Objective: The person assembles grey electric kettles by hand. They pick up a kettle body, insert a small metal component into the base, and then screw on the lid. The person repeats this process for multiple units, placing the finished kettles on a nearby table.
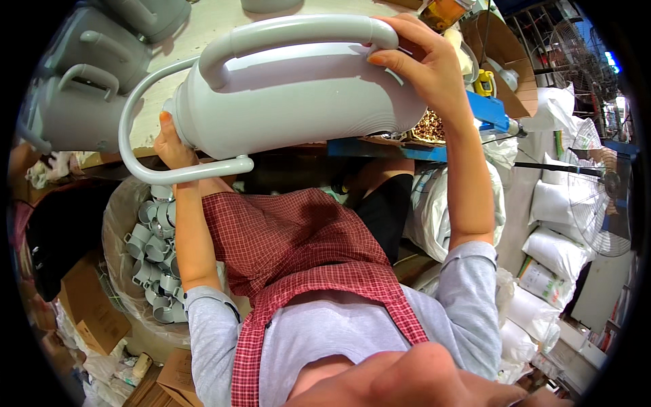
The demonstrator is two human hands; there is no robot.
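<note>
A large light-grey thermos jug point(298, 102) is held on its side over the worktable's front edge. It has a thick side handle point(291, 37), and a curved carrying hoop point(129, 125) loops around its left end. My left hand point(173, 144) is closed on the narrow collar at that end, thumb raised against it, with the other fingers mostly hidden behind. At the right end, my right hand point(424, 57) grips where the handle meets the body, thumb below and fingers over the top.
Several grey jugs point(95, 57) crowd the table's left. Small brass-coloured parts point(428, 127) lie right, near a blue tool point(488, 112), a yellow tool point(484, 83) and a cardboard box point(505, 61). A lined bin of grey cup-like pieces point(156, 247) stands lower left; white sacks point(553, 203) line the right.
</note>
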